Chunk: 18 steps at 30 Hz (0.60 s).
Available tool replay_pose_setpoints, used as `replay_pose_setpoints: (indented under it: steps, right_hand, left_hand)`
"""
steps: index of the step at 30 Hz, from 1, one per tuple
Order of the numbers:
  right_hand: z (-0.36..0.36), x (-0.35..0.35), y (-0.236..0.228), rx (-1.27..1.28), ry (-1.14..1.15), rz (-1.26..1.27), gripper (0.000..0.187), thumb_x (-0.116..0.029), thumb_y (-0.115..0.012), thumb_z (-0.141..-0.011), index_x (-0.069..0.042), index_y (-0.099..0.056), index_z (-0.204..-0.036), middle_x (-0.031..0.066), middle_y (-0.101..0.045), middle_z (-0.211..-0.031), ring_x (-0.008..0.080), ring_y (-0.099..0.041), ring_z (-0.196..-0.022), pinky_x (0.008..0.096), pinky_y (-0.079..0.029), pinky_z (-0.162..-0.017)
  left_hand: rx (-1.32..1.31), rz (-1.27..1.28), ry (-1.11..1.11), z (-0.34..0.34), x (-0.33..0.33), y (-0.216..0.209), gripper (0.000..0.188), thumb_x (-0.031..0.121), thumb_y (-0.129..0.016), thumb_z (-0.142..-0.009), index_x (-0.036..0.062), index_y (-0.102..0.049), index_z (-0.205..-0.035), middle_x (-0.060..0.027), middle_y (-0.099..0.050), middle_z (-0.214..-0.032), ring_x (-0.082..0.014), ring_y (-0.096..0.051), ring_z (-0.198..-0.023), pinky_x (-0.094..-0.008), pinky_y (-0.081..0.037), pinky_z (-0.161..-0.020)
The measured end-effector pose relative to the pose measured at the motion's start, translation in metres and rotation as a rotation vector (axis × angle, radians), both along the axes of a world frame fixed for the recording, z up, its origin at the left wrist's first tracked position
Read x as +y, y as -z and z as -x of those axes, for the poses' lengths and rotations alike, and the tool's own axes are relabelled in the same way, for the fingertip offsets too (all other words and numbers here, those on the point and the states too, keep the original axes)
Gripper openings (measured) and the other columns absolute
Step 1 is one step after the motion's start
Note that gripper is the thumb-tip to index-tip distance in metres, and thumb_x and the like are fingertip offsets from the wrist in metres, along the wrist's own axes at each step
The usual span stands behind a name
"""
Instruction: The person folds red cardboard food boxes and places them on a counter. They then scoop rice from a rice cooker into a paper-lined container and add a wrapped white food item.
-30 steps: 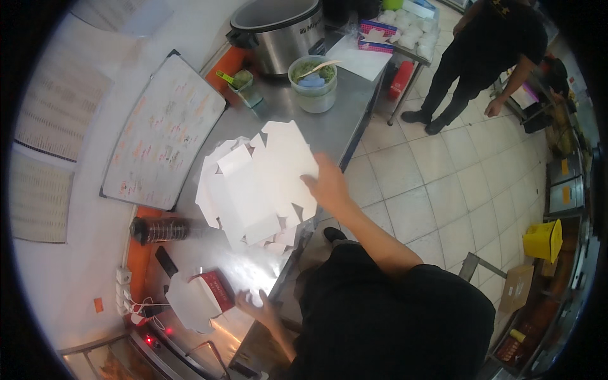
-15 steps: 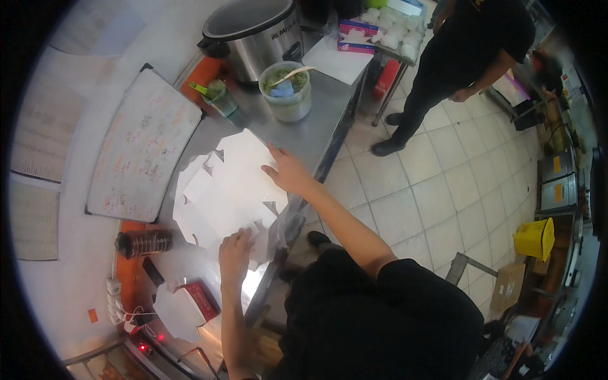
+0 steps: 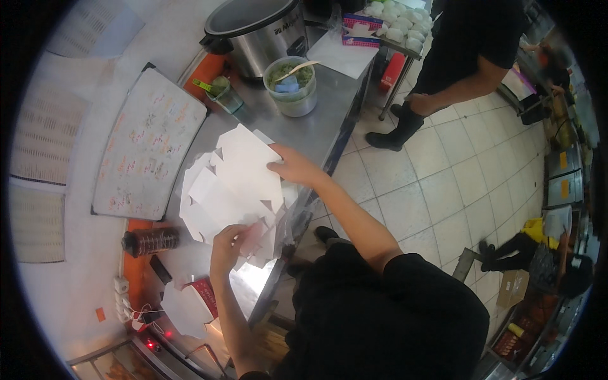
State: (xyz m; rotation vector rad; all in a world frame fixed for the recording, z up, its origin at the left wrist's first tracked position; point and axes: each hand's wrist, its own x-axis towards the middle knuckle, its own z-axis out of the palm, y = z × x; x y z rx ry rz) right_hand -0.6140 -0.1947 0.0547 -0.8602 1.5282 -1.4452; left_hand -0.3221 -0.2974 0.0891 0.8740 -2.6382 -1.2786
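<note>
White flat cardboard box blanks [image 3: 244,166] with notched edges lie overlapping on the steel counter, angled away from me. At the far right edge, my right hand [image 3: 296,166] grips the top blank, thumb on its face and the other fingers hidden beneath. My left hand [image 3: 227,249] is at the near end, its fingers closed on a raised flap of the blank that looks pinkish in the light. Part of that flap is hidden by the fingers.
A tub of chopped greens [image 3: 291,92] and a large steel cooker [image 3: 253,35] stand farther along the counter. Nearer are a dark-lidded jar [image 3: 151,241] and a red-and-white carton [image 3: 201,297]. A person in black [image 3: 472,63] stands across the tiled floor; another person bends at lower right.
My left hand has lifted and curled round a flap that now stands up. The blank's right side is tilted up a little. The person in black has shifted, and another person has appeared at right.
</note>
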Motion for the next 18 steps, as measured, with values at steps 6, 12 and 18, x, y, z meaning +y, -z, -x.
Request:
replay_pose_setpoints:
  steps: [6, 12, 18]
  right_hand:
    - [-0.026, -0.045, -0.003, -0.976, -0.155, 0.382, 0.059, -0.025, -0.064, -0.098, -0.004, -0.044, -0.149, 0.0103, -0.061, -0.131, 0.0197, -0.063, -0.104, 0.0342, -0.052, -0.093]
    - [-0.127, -0.045, -0.052, 0.358, -0.276, 0.638, 0.09, -0.037, -0.077, -0.091, 0.002, -0.029, -0.157, 0.0246, -0.035, -0.157, 0.0386, -0.033, -0.148, 0.0485, -0.023, -0.124]
    - [-0.195, -0.007, -0.115, 0.176, -0.401, 0.869, 0.081, -0.019, -0.066, -0.098, 0.001, -0.02, -0.161, 0.0267, -0.026, -0.163, 0.0432, -0.029, -0.15, 0.0463, -0.031, -0.121]
  left_hand:
    - [-0.016, 0.283, -0.216, -0.015, -0.02, -0.021, 0.024, 0.018, -0.055, -0.105, -0.0023, -0.067, -0.111, -0.0167, -0.072, -0.089, -0.0264, -0.07, -0.081, -0.0365, -0.053, -0.069]
    - [0.434, 0.413, -0.736, -0.039, -0.017, -0.096, 0.036, 0.028, -0.048, -0.111, -0.0032, -0.06, -0.125, -0.0132, -0.067, -0.116, -0.0198, -0.063, -0.102, -0.0352, -0.052, -0.088]
    - [0.959, 0.028, -0.823, -0.051, 0.079, -0.131, 0.045, 0.028, -0.05, -0.11, -0.003, -0.047, -0.143, -0.0179, -0.057, -0.135, -0.0244, -0.059, -0.118, -0.0371, -0.049, -0.099]
